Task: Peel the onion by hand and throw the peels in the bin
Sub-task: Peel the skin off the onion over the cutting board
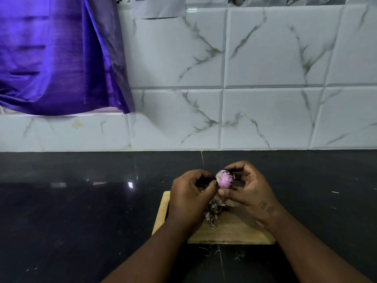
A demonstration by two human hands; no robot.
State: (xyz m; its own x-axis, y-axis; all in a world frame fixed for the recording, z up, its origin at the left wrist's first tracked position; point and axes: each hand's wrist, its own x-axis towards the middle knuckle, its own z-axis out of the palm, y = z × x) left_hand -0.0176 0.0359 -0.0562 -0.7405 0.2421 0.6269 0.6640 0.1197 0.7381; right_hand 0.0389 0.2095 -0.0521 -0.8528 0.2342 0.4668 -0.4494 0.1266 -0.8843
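A small purple onion point(225, 179), partly bare with dry skin clinging to its top and right side, is held above a wooden cutting board point(230, 231). My right hand point(247, 186) grips it between thumb and curled fingers. My left hand point(191, 195) pinches at the onion's left side with thumb and fingertips. A heap of dry brown peels point(214, 211) lies on the board just under my hands. No bin is in view.
The board rests on a dark polished counter point(81, 211) with small peel scraps point(208, 252) near its front edge. Behind stands a white marbled tile wall point(265, 78), and a purple cloth point(55, 56) hangs at upper left.
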